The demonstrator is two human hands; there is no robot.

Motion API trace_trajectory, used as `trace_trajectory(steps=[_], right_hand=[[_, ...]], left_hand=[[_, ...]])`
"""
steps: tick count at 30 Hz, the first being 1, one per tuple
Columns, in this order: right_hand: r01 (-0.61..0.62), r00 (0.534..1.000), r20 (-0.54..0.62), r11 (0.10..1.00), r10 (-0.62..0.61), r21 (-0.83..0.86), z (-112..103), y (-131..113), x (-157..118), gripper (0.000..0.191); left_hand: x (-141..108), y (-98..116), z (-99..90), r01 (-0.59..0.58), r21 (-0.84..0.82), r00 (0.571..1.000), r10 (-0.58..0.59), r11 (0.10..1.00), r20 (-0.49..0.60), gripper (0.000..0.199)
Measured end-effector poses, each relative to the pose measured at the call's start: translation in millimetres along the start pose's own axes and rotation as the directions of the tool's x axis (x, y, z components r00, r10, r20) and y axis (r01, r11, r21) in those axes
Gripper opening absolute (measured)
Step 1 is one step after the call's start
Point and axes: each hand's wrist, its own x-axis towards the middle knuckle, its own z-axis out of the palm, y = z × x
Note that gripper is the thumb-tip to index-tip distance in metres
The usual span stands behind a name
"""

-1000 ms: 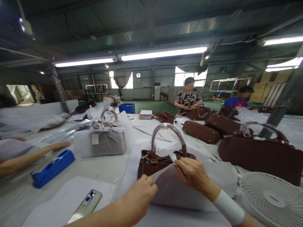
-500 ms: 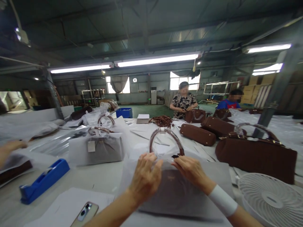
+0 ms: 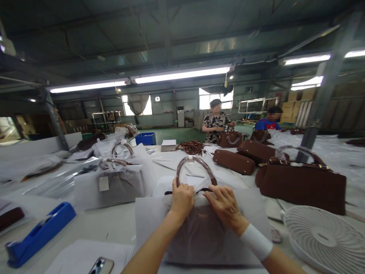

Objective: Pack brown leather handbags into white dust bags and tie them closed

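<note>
A brown handbag stands upright before me, covered by a translucent white wrapping sheet. Its arched handle, in clear plastic, rises above the sheet. My left hand is closed at the sheet's top edge, beside the left foot of the handle. My right hand, with a white band on the wrist, pinches the same edge near the right foot of the handle. Both sets of fingertips are partly hidden. Something dark shows in the gap between the hands.
On the left are a wrapped handbag with a tag, a blue tape dispenser and a phone. To the right lie a white fan and unwrapped brown handbags. A person across the table handles another bag.
My left hand has turned and closed beside the handle's left foot; my right stays at the edge. Another hand at the far left has gone. The view has shifted slightly right.
</note>
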Motion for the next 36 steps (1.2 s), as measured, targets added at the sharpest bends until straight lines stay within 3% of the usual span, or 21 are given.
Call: trace_trajectory(steps=[4,7,11,15,19,22,26,30,31,33,36], right_hand=[[0.122,0.99,0.055,0.987,-0.128,0.105,-6.9,-15.2,-7.6,0.018],[0.113,0.975,0.175,0.982,-0.138,0.149,-4.0,-23.0,-9.9,0.023],[0.074,0.937,0.33,0.987,-0.118,0.141,3.6,-24.8,-11.4,0.038],[0.009,0.907,0.416,0.99,-0.066,0.137,5.9,-26.5,-13.2,0.037],[-0.031,0.914,0.405,0.988,-0.033,0.151,8.7,-30.2,-15.1,0.026],[-0.063,0.921,0.388,0.982,-0.011,0.176,9.1,-32.3,-16.1,0.019],[-0.169,0.93,0.367,0.915,0.025,0.367,0.4,-26.1,-16.0,0.005],[-0.298,0.947,0.262,0.808,0.185,0.508,-12.7,-4.1,0.7,0.031],[-0.293,0.947,0.274,0.809,0.17,0.509,-14.7,2.0,9.4,0.043],[-0.222,0.924,0.383,0.836,0.015,0.502,-15.6,12.2,29.8,0.063],[-0.103,0.777,0.579,0.858,-0.246,0.503,-10.3,20.0,57.1,0.069]], left_hand=[[-6.2,-0.7,8.5,-0.017,0.02,0.996,0.019,1.0,-0.082,0.017],[-6.0,-3.0,10.7,-0.055,0.031,0.987,0.059,0.998,-0.152,0.013],[2.2,-7.8,7.5,-0.225,0.047,0.948,0.23,0.973,-0.219,0.017],[5.8,-8.7,-0.9,-0.387,0.045,0.896,0.387,0.921,-0.215,0.02],[-12.3,-8.9,-2.3,-0.452,0.032,0.874,0.45,0.892,-0.186,0.018],[-32.5,-11.7,4.7,-0.433,0.019,0.883,0.429,0.901,-0.189,0.016],[-47.9,-15.4,15.1,-0.373,0.018,0.902,0.367,0.928,-0.23,0.019],[-48.7,-16.5,18.6,-0.382,0.008,0.891,0.371,0.924,-0.26,0.02],[-48.4,-16.5,18.6,-0.384,0.005,0.89,0.371,0.923,-0.266,0.018],[-48.1,-16.5,17.8,-0.383,0.001,0.889,0.368,0.924,-0.273,0.016],[-48.3,-16.7,16.4,-0.381,-0.004,0.888,0.364,0.925,-0.281,0.015]])
